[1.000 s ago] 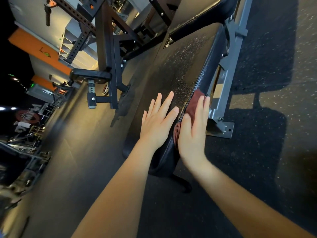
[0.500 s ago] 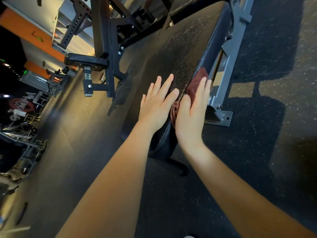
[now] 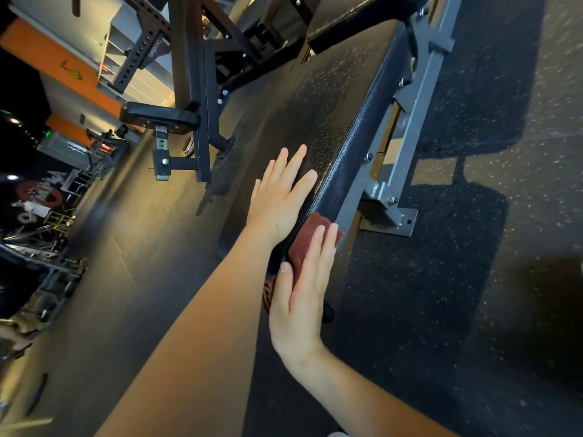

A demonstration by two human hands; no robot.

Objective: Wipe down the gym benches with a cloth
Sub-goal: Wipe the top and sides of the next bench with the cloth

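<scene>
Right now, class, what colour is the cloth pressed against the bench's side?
The folded fabric cloth is dark maroon; the head view shows it, under the right hand.

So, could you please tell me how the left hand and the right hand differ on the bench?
The left hand lies bare on top of the bench pad; the right hand presses the reddish cloth against the pad's side edge. The left hand sits farther along the pad, the right hand nearer the camera. Both are flat with straight fingers.
</scene>
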